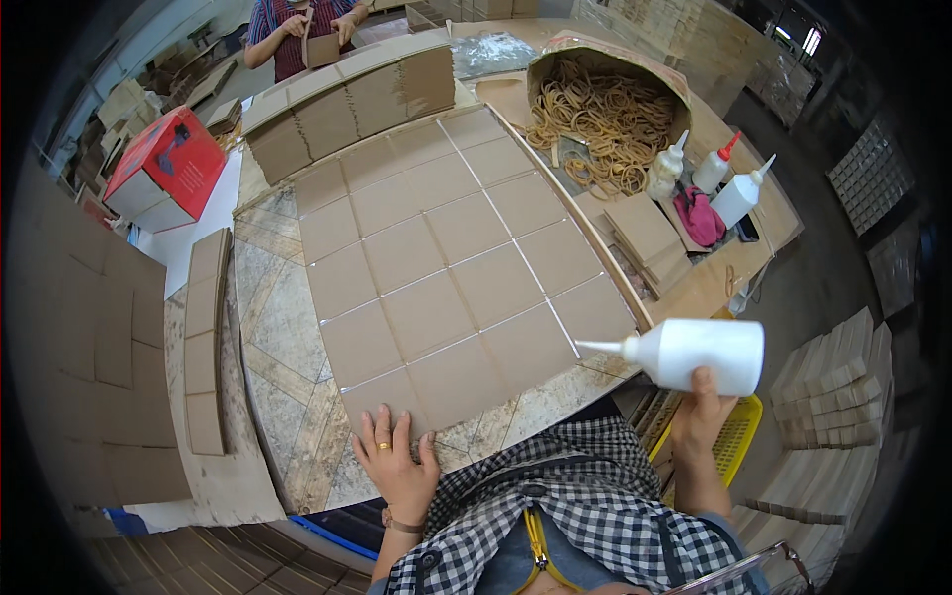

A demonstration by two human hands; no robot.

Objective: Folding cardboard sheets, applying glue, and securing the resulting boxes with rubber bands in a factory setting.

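red box (180,151) beyond the left hand (402,468) bears print too blurred to read; that hand lies open, fingertips on gridded cardboard (426,322); right hand (702,421) grips white bottle (709,349), long axis near level, nozzle (607,347) leftward.

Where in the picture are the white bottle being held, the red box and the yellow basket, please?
White bottle (708,344): head view, middle of its body.
Red box (167,167): head view, middle of its red side.
Yellow basket (738,436): head view, its right-hand wall.
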